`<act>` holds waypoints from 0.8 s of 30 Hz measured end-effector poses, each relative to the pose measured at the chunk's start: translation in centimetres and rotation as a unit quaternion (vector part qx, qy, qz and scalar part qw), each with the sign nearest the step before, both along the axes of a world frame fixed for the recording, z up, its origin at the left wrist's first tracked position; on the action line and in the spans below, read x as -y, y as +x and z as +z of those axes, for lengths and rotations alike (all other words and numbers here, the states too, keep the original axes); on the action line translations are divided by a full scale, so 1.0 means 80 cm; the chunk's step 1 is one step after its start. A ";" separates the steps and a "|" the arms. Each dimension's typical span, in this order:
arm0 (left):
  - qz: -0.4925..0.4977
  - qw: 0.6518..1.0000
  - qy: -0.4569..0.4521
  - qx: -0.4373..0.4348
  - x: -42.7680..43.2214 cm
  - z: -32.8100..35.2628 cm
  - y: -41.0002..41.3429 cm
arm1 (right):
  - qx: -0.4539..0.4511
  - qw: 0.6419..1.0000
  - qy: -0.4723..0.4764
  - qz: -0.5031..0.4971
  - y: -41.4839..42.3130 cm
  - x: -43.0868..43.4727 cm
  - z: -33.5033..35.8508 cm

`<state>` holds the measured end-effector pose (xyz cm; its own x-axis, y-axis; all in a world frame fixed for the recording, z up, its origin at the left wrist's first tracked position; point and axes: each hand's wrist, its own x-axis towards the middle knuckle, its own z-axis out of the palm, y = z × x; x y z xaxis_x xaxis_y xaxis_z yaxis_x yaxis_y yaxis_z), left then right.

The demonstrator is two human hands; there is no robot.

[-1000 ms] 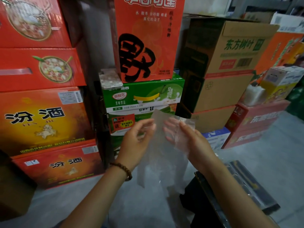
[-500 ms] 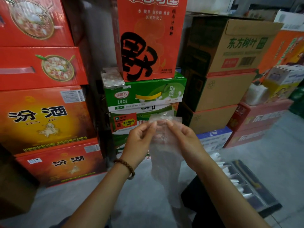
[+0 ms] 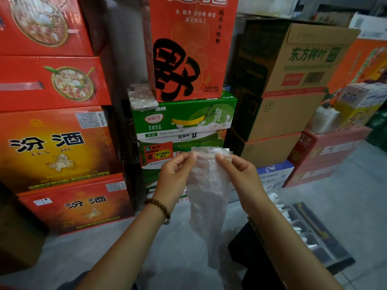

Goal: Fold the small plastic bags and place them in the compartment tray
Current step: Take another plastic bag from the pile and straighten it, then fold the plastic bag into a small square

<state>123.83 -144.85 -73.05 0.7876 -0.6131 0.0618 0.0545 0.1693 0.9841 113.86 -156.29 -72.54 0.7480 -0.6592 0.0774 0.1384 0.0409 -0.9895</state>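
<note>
A clear, crinkled plastic bag (image 3: 207, 197) hangs lengthwise in front of me, narrowed into a long strip. My left hand (image 3: 176, 174) pinches its top edge on the left side. My right hand (image 3: 240, 174) pinches the same top edge on the right, a short gap between the two hands. The bag's lower end dangles free above the floor. A grey metal compartment tray (image 3: 333, 245) lies at the lower right, with several folded white bags in its cells; my right forearm hides its near part.
Stacked cartons wall in the space ahead: red boxes (image 3: 52, 143) at left, green milk-drink cases (image 3: 184, 120) in the middle, brown cardboard boxes (image 3: 293, 80) at right. A phone (image 3: 142, 97) lies on the green case. A black surface (image 3: 251, 258) sits under the tray. Grey floor (image 3: 345, 185) lies below.
My two hands came together from spread palms to pinching the bag's top edge. The bag went from loosely spread to a narrow hanging strip and sits slightly higher.
</note>
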 end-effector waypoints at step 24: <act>-0.123 0.984 0.115 0.051 -0.001 -0.013 -0.003 | -0.032 0.991 0.127 -0.016 -0.003 0.006 0.003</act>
